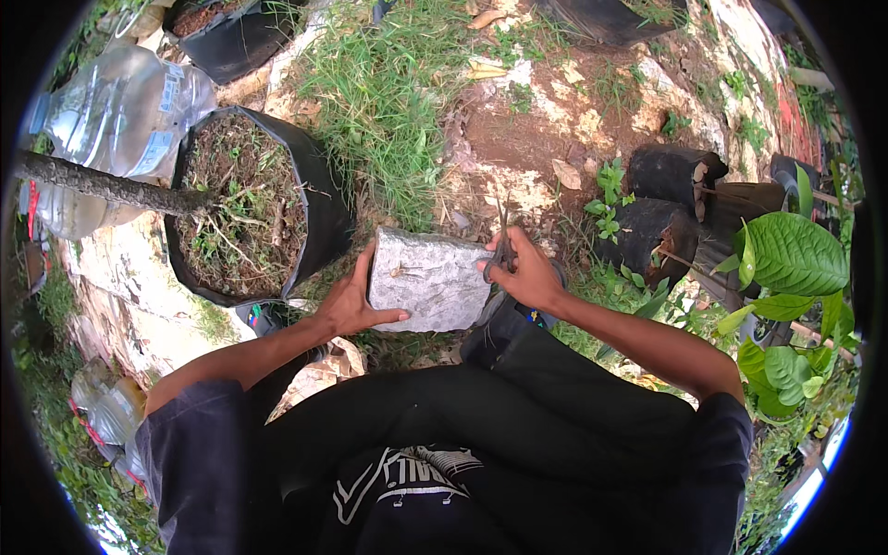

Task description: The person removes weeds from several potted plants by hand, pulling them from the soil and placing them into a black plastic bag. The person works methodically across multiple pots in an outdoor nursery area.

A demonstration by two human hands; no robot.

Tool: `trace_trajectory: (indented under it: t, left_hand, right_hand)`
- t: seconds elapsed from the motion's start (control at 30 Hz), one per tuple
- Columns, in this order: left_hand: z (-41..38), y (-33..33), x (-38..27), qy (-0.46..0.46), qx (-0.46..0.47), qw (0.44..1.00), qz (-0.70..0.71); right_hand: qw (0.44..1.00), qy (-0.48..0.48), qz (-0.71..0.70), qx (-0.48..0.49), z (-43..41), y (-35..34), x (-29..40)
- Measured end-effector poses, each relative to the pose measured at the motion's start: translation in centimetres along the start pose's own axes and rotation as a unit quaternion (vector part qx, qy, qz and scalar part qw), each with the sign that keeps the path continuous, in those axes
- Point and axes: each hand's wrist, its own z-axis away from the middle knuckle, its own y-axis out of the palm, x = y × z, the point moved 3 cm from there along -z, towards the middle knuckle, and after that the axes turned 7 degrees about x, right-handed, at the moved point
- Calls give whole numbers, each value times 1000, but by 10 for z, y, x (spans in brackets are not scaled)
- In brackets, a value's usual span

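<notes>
A grey rectangular stone block [433,281] is in front of me, between my hands. My left hand [354,298] grips its left side, with the thumb over the lower edge and the fingers along the far left corner. My right hand [528,274] holds a pair of scissors [504,239] at the block's right end, the blades pointing away from me. Fingers of that hand are at the handles and close to the block's edge; whether they touch it I cannot tell. A small dry brown bit [397,272] lies on the block's top face.
A black grow bag of soil [322,201] with a thin trunk [104,184] stands left of the block. Large clear plastic bottles [111,104] lie beyond it. Black nursery bags [676,173] and a leafy plant [794,253] are at the right. Grass [388,118] grows ahead.
</notes>
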Motion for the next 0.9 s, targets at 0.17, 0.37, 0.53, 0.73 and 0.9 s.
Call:
trace_trajectory:
  t: [0.17,0.37,0.53,0.73,0.9]
  left_hand:
    - [14,-10,28,-1,116,982,-146]
    - [18,-16,25,-88,133,974,-159]
    - [13,-19,-7,-22,-19,983,-182]
    - [-6,-14,12,-4,-32,996,-79]
    - [-6,-24,10,-3,20,999,-26]
  right_hand:
    - [981,-24,11,193,6,28,-8]
    - [967,-43,37,248,10,28,9]
    - [981,-29,0,190,-1,35,5]
    - [965,-46,122,228,-6,41,12]
    - [961,-18,108,253,7,39,30]
